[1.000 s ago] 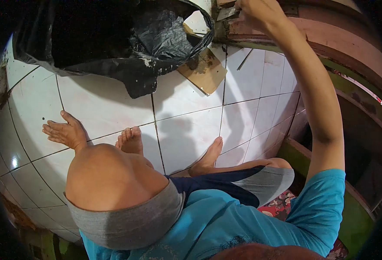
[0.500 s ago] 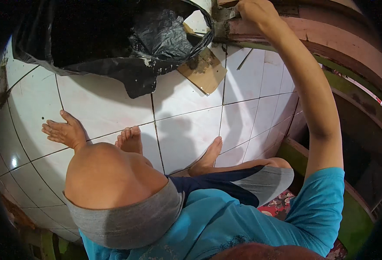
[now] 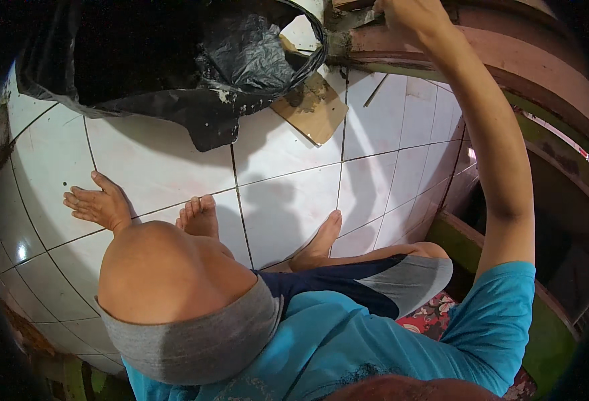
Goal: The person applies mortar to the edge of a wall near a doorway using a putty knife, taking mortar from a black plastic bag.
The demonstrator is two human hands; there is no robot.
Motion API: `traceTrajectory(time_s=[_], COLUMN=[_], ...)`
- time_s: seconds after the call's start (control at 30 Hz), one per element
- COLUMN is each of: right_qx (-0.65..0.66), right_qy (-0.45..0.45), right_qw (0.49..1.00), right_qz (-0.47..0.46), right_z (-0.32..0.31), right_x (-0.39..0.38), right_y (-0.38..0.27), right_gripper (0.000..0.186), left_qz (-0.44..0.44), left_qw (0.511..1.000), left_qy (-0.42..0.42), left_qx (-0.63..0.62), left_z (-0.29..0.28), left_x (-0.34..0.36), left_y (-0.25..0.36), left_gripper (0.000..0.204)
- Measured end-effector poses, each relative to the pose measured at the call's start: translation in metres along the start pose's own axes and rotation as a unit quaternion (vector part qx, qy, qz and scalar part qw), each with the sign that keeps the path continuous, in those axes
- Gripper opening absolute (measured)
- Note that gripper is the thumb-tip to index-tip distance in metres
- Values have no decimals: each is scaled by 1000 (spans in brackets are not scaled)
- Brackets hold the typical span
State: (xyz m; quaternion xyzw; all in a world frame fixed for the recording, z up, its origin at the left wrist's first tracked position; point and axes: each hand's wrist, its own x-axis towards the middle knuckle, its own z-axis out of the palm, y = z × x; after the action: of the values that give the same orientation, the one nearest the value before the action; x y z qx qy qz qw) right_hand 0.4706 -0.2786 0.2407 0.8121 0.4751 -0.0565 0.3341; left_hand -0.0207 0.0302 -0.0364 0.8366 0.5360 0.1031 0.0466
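Note:
My left hand (image 3: 100, 202) is held out beside my bent left knee, over the white tiles, fingers spread and nothing in it. At the top edge, my right hand (image 3: 411, 20) is closed at the reddish-brown wooden slats (image 3: 401, 43). A flat, greyish scraper-like tool (image 3: 360, 20) sticks out from its fingertips against the wood; its handle is hidden in my grip. A torn black plastic bag (image 3: 254, 57) spreads over the floor at the upper left. Partly under its edge lies a square of brown board (image 3: 318, 113) with a dark, crumbly smear.
White floor tiles (image 3: 288, 220) with dark joints lie around my bare feet. A thin dark stick (image 3: 376, 90) rests on the floor near the slats. Green-edged wooden framing (image 3: 455, 240) stands on the right, and red patterned cloth (image 3: 428, 314) shows beneath me.
My right hand has shifted slightly to the right along the slats, and more of the flat grey tool shows. My left hand is almost unmoved.

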Motion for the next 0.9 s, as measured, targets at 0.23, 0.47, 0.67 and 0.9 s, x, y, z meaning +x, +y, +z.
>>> traceTrajectory(time_s=[0.23,0.47,0.67,0.9], right_qx=[-14,68,97,10], right_qy=[-91,29,63,18], right_qw=[995,997,993,1000], right_qz=[23,-1,-22,-14], right_z=[-17,21,42,39], right_x=[13,21,24,25], right_y=[-17,-30,-29,-27], right_gripper=[12,19,20,18], left_qz=[-11,-4,-6,-9], left_qw=[1000,1000,1000,1000], left_qy=[-3,5,3,-2], left_qx=[-11,-4,-13,-13], left_z=[-5,-2,-4,-5], left_x=[-1,0,0,-1], left_y=[1,1,2,4], left_gripper=[83,82,83,83])
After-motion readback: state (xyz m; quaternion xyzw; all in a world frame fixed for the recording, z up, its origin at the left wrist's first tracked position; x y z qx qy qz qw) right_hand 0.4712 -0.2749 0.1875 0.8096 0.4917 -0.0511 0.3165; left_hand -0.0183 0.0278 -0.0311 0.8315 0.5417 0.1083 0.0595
